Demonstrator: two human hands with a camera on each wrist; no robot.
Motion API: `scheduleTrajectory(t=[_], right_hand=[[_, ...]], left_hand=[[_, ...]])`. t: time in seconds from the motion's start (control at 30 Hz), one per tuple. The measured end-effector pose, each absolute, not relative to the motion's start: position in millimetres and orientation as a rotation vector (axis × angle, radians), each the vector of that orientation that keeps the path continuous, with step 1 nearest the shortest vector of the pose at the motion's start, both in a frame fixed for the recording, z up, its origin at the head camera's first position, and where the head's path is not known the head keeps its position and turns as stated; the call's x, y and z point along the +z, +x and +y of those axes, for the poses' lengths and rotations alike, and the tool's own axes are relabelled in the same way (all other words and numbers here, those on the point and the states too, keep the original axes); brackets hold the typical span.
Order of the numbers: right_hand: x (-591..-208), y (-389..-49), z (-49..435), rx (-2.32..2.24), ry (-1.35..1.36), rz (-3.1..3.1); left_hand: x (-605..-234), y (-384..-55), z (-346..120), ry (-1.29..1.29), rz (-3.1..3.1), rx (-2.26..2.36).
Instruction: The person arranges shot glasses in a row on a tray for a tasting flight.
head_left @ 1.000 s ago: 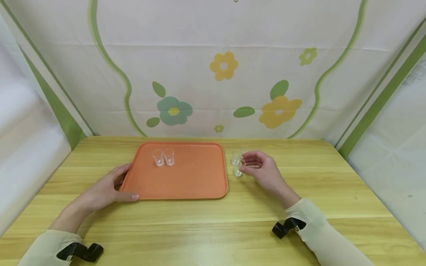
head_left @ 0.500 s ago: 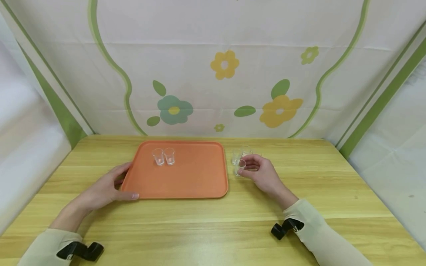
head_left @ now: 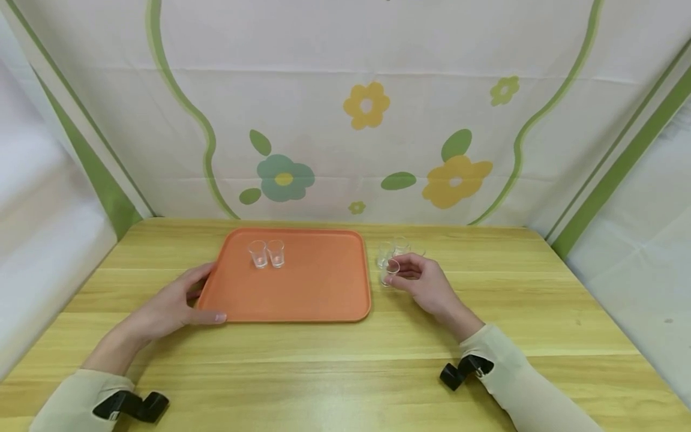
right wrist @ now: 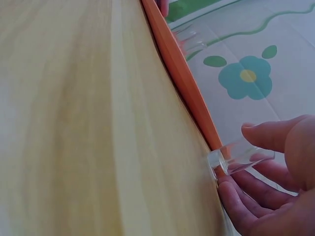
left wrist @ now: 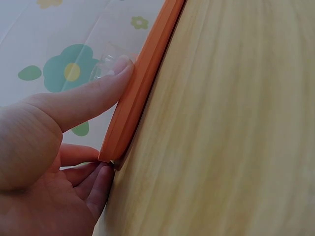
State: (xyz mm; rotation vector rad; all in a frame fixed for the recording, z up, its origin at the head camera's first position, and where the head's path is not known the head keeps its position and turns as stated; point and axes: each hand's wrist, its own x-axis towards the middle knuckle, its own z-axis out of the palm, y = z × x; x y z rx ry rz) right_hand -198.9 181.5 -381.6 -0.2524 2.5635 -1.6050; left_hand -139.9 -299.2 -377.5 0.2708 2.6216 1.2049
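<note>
My left hand (head_left: pixel 170 306) holds the front left corner of the orange tray (head_left: pixel 315 294), with the thumb (left wrist: pixel 101 93) over the front rim and the fingers at the left side. Two clear shot glasses (head_left: pixel 267 255) stand side by side on the tray's back left part. Just beyond the tray's right edge, my right hand (head_left: pixel 426 285) pinches another clear shot glass (right wrist: pixel 239 156) between thumb and fingers. Its base is close to the tabletop. Behind it stand more clear shot glasses (head_left: pixel 401 244), partly hidden by the fingers.
The wooden table (head_left: pixel 302 372) carries tray and glasses. A white cloth backdrop (head_left: pixel 302 108) with printed flowers rises along its back edge, and white cloth hangs at both sides. Black wrist mounts (head_left: pixel 466 369) poke out of both sleeves.
The right hand's fingers have shifted slightly around the front shot glass, which now leans or sits a little further right. The left hand and the tray stay in place.
</note>
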Motion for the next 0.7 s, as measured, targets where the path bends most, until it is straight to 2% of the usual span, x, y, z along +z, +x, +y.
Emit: scheduleTrajectory(t=[0.7], right_hand=[[-376.9,-197.5,183.2,-1.681,-0.285,2.55]], left_hand=[[-377.3,-139.8,-298.8,0.264,2.612,1.212]])
